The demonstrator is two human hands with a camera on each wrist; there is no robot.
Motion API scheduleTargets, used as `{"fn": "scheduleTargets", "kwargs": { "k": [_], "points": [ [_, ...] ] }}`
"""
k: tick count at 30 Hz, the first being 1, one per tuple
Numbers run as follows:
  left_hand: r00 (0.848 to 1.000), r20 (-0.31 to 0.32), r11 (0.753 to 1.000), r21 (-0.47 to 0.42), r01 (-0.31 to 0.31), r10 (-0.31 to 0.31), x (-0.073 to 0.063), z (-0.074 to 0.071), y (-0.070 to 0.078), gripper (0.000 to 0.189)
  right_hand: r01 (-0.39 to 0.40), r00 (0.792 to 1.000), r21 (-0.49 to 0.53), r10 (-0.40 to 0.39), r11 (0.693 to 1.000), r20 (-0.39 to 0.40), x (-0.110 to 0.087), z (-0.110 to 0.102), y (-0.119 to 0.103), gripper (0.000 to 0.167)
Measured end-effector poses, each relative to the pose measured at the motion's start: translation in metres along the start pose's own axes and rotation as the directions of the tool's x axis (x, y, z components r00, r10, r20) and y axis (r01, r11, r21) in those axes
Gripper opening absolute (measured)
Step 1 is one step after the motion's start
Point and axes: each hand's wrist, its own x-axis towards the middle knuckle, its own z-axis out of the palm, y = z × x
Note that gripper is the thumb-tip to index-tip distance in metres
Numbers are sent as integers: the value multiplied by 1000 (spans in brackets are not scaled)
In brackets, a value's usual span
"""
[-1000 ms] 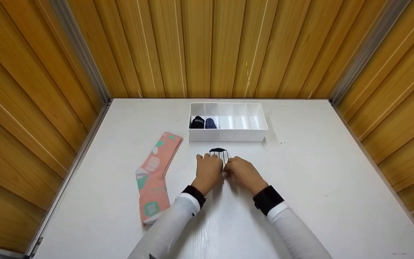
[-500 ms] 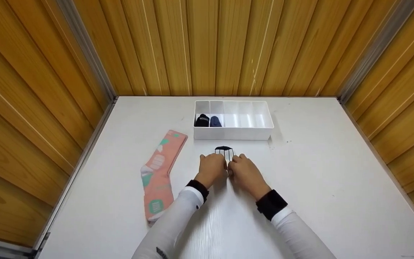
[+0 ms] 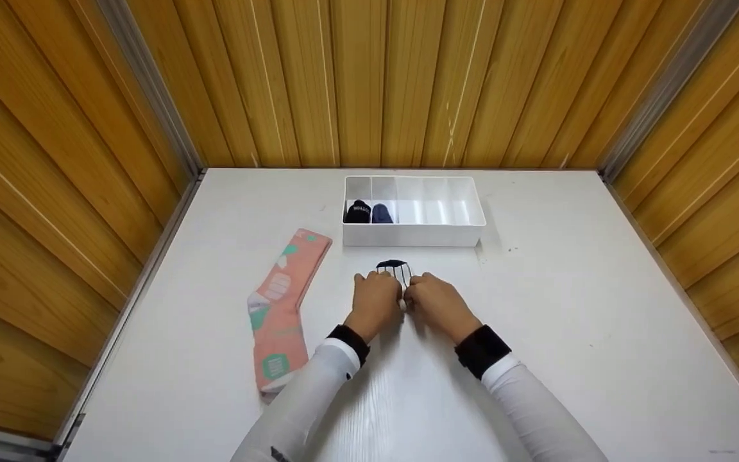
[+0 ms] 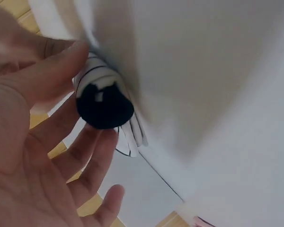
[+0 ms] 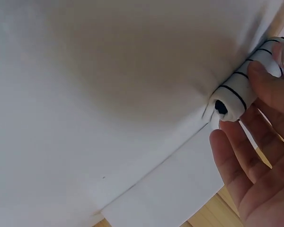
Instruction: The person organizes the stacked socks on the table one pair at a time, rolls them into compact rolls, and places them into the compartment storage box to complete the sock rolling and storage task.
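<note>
A white sock with thin black stripes and a dark end (image 3: 392,264) lies partly flat on the table, its near part rolled up. My left hand (image 3: 374,303) holds one side of the roll. In the left wrist view the thumb and fingers pinch around the rolled sock (image 4: 104,106), whose dark patch faces the camera. My right hand (image 3: 441,307) grips the other side, thumb on top and fingers beneath the striped roll (image 5: 236,92) in the right wrist view. From the head view, the hands hide most of the roll.
A white divided box (image 3: 413,235) stands behind the hands. A black rolled sock (image 3: 358,212) and a navy one (image 3: 382,214) sit in its two left compartments. Left of the hands, a pink sock with green and white patches (image 3: 283,308) lies flat. Wood-look panels (image 3: 356,83) surround the table.
Both hands keep hold of the striped roll, with only small finger movements. The head view has shifted slightly. The box and the pink sock stay where they were.
</note>
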Motion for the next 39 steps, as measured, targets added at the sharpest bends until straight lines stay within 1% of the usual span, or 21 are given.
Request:
{"fn": "scheduleTargets", "kwargs": {
  "k": [1, 2, 4, 5, 7, 9, 13, 15, 16, 18, 20, 22, 24, 25, 28, 31, 33, 35, 37, 39],
  "points": [
    [1000, -30, 1000, 25, -7, 7, -1, 2, 1, 9, 8, 1000, 4, -8, 1000, 4, 1, -1, 1, 15],
    [999, -46, 999, 44, -9, 11, -1, 3, 3, 9, 14, 1000, 9, -14, 1000, 9, 2, -2, 2, 15],
    [998, -56, 998, 57, -7, 10, 0, 3, 5, 9, 19, 1000, 20, -19, 1000, 17, 2, -3, 4, 15],
    [999, -48, 999, 53, -3, 5, 1, 2, 5, 10, 17, 1000, 25, -18, 1000, 21, 2, -3, 5, 16],
    [1000, -14, 999, 34, 6, -5, 4, 0, 6, 11, 11, 1000, 25, -12, 1000, 20, 0, -4, 5, 16],
    [1000, 29, 1000, -3, 12, -12, 7, -2, 5, 11, 0, 1000, 1, 0, 1000, 5, -1, -5, 5, 17],
    [990, 141, 994, -106, 39, -24, 11, -5, 1, 8, 9, 999, -61, -11, 998, -31, -3, -5, 4, 18],
    [987, 159, 988, -146, 49, -25, 11, -6, -2, 6, 11, 999, -70, -14, 997, -36, -2, -5, 3, 15],
    [987, 157, 987, -156, 50, -25, 11, -6, -3, 6, 10, 999, -64, -12, 998, -34, -1, -4, 3, 14],
    [992, 123, 988, -151, 34, -16, 9, -5, -5, 4, 2, 1000, -34, -3, 999, -26, 2, -3, 4, 14],
    [998, 66, 994, -106, 2, 5, 7, -3, -5, 5, 2, 1000, 2, -2, 1000, -15, 5, -3, 5, 14],
    [1000, 3, 999, -47, -28, 28, 3, -1, -5, 3, 17, 1000, 42, -17, 999, -3, 8, -3, 7, 13],
    [997, -57, 998, 12, -56, 57, 0, 0, -4, 4, 36, 999, 69, -36, 997, 6, 10, -4, 9, 13],
    [995, -78, 997, 33, -64, 67, -1, 0, -4, 6, 43, 999, 82, -44, 996, 7, 10, -4, 10, 13],
    [991, -111, 995, 68, -72, 79, -2, 1, -1, 11, 54, 999, 105, -54, 993, 3, 11, -5, 12, 16],
    [993, -97, 995, 85, -57, 65, 1, 0, 1, 9, 45, 999, 103, -45, 994, 6, 9, -4, 12, 18],
    [996, -80, 996, 77, -38, 44, 2, -1, 2, 6, 37, 999, 87, -38, 996, 10, 6, -2, 10, 20],
    [998, -49, 997, 69, -24, 27, 2, 0, 1, 11, 20, 1000, 75, -21, 997, 12, 3, -1, 8, 21],
    [1000, -16, 999, 38, -6, 7, 2, 0, 0, 14, 14, 1000, 54, -14, 998, -3, -1, 1, 6, 21],
    [1000, 18, 1000, 0, 12, -12, 2, 0, -3, 14, 17, 1000, 23, -16, 1000, -27, -3, 2, 4, 20]
  ]
}}
